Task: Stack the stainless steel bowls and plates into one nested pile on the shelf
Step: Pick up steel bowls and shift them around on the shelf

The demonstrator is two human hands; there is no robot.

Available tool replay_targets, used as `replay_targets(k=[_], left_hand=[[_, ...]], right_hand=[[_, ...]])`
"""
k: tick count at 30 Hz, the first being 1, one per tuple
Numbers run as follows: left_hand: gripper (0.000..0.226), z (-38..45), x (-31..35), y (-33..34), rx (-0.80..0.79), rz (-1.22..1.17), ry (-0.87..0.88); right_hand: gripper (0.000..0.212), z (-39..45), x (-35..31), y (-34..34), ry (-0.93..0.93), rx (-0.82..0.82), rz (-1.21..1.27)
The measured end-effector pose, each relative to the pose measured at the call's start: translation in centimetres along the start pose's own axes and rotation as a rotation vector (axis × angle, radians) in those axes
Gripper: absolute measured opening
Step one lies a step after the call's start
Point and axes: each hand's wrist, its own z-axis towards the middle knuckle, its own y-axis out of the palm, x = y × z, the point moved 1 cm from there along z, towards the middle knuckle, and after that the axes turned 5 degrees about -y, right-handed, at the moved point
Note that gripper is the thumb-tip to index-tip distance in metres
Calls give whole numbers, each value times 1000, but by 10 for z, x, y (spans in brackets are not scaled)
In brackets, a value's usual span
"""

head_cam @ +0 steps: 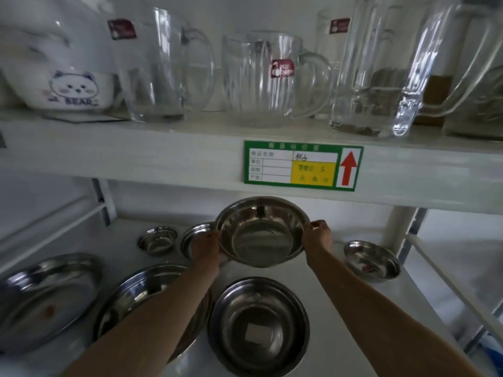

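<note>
I hold a steel bowl (261,232) tilted toward me above the white lower shelf (321,270). My left hand (205,244) grips its left rim and my right hand (317,235) grips its right rim. Below it stands a bowl (258,325) with a white label inside. My left forearm crosses over a wide bowl (141,292). A large plate (46,295) lies at the far left. At the back stand a small bowl (157,240) and a dish (194,234), partly hidden by my left hand. Another small bowl (371,261) sits on the right.
The upper shelf edge (163,159) hangs just above the held bowl and carries a green price tag (303,165). On it stand glass jugs (261,77) and a white bear bowl (68,88). A shelf post (396,227) rises at the right.
</note>
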Motion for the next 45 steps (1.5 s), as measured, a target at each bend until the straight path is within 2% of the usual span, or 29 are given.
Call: replay_targets(k=[4, 8, 11, 14, 19, 24, 29, 35, 38, 45], left_hand=[[19, -15, 10, -39, 22, -76, -30], [16, -21, 19, -82, 95, -15, 21], [13, -26, 19, -116, 179, -1, 33], [11, -41, 17, -147, 167, -16, -9], [25, -54, 9, -192, 199, -68, -26], [25, -54, -12, -229, 292, -93, -40], [14, -52, -37, -250, 333, -35, -84], [26, -46, -56, -255, 386, 64, -64], [21, -49, -62, -255, 403, 60, -62], [14, -52, -72, -254, 477, 196, -21]], right_hand=[[8, -24, -11, 19, -18, -66, -1], [8, -52, -19, 39, -26, -134, -16], [12, -76, -24, 52, -17, -195, -34], [17, -95, -26, 69, -29, -254, -58], [34, -130, -25, 97, -39, -351, -101], [32, -158, -16, 120, -20, -424, -138], [24, -167, 0, 136, -17, -495, -190], [26, -164, 22, 147, -22, -534, -227], [22, -158, 37, 154, -23, -549, -270], [27, -163, 48, 156, -30, -534, -354]])
